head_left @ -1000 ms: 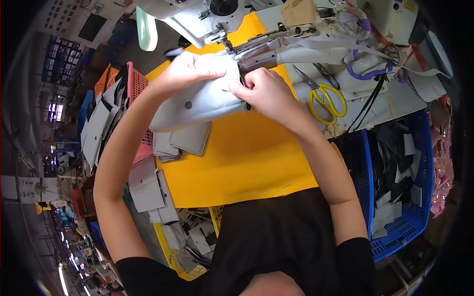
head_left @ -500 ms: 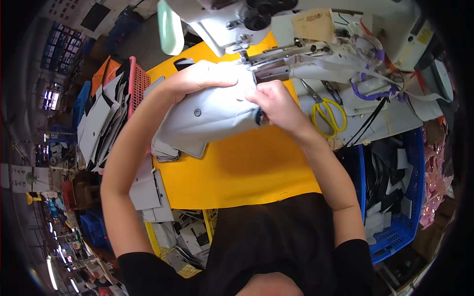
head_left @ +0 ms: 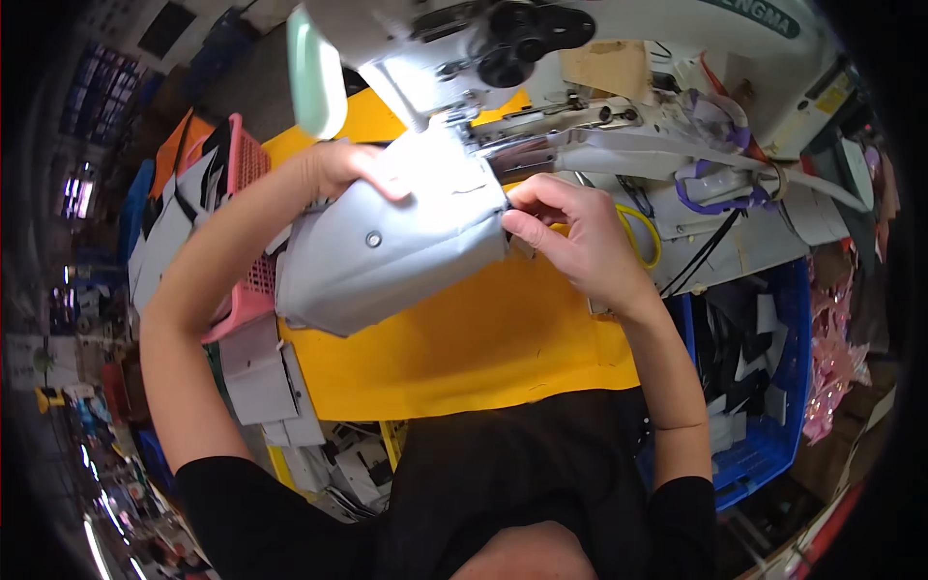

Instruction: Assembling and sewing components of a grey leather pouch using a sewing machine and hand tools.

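Note:
A grey sewn pouch [head_left: 387,256] with a metal eyelet lies under the head of a sewing machine [head_left: 440,116], its far end washed out by the lamp's glare. My left hand [head_left: 356,172] holds the far left edge of the pouch, thumb on top and the other fingers mostly hidden. At the right edge, near the machine's arm, my right hand [head_left: 580,237] pinches the pouch's dark-trimmed rim between thumb and fingers. The near side of the pouch sags over the yellow work surface [head_left: 464,367].
Yellow-handled scissors [head_left: 643,237] lie right of my right hand, partly covered. A pink basket [head_left: 253,164] with grey pieces stands left. A blue crate [head_left: 764,464] of dark and grey scraps is at right; a yellow crate [head_left: 391,445] sits below the front edge.
The pouch has turned and shifted left and nearer. My left hand has slid left along its far edge; my right hand has moved slightly right and nearer, still pinching its rim.

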{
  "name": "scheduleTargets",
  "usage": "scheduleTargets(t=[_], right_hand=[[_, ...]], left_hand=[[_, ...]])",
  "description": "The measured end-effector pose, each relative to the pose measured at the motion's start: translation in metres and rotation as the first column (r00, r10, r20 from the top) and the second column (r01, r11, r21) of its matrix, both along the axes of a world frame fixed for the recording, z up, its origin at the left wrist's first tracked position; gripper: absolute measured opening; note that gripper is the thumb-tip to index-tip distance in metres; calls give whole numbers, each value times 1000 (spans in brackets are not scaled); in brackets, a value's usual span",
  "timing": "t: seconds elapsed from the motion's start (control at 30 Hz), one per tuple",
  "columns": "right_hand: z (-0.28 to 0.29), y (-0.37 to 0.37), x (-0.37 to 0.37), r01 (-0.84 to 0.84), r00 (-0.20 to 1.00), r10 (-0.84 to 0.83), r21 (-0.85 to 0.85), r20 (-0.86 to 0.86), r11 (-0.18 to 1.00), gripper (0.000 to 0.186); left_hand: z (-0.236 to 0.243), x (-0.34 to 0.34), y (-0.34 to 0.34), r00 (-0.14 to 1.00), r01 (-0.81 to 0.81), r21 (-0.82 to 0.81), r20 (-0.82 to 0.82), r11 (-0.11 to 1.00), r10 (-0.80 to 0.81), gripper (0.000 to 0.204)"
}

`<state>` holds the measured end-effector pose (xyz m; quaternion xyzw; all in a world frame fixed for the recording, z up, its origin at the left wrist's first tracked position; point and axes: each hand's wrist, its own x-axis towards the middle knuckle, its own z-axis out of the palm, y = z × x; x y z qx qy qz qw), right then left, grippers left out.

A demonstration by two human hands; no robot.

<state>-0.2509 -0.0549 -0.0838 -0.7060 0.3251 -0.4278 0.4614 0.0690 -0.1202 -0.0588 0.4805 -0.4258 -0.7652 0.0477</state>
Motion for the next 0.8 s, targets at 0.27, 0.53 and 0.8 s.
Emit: scheduleTargets(t=[0.27,0.53,0.8], right_hand=[[-10,-30,-18,-223,969,205,135,134,965,4],[-16,-55,-20,-323,939,323,-14,118,946,8],[-19,-55,-11,-361,906,368,-73,210,930,8]], left_hand=[[-58,-1,13,883,0,92,-467,996,43,96],[-95,-59,14,594,-121,-193,-800,974,-84,114],[-108,-76,26,428,-151,-129,-902,980,-53,106]])
